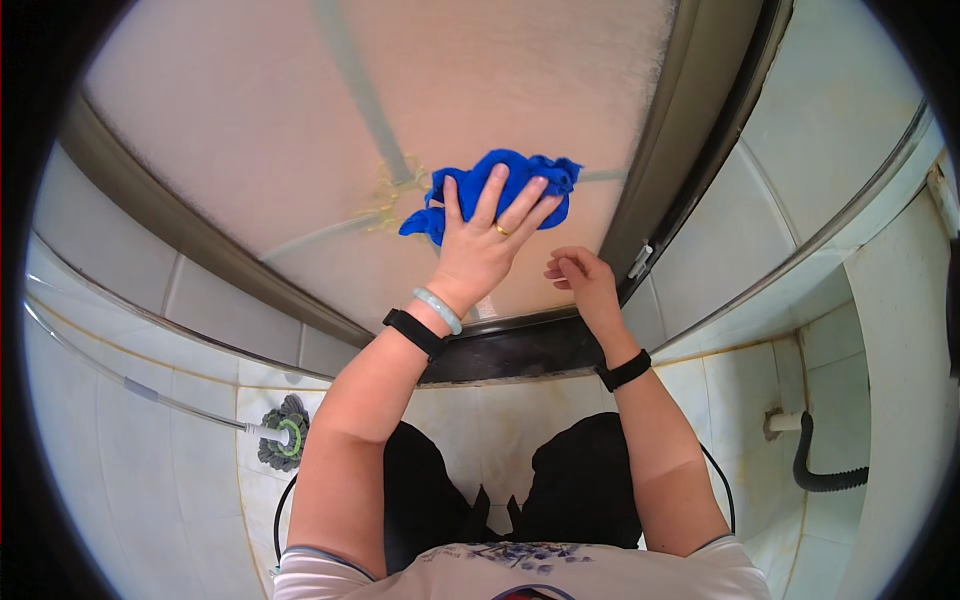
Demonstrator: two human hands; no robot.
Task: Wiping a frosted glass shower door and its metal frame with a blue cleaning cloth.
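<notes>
A bunched blue cloth [499,180] lies against a frosted glass door panel [495,90] that has pale lines and a yellowish pattern. Flat on the cloth, fingers spread, my left hand [484,232] presses it to the glass; it wears a ring, with a pale bangle and a black band at the wrist. Lower and to the right, my right hand [581,274] is held near the door frame, its fingers loosely curled, with no object visible in it. A black band circles that wrist too.
A dark metal frame [660,142] borders the glass, with a small white latch-like fitting [641,261] on its right side. A mop with a grey head [283,433] stands at the left on the tiles. At the right, a black corrugated hose [829,478] joins a wall pipe.
</notes>
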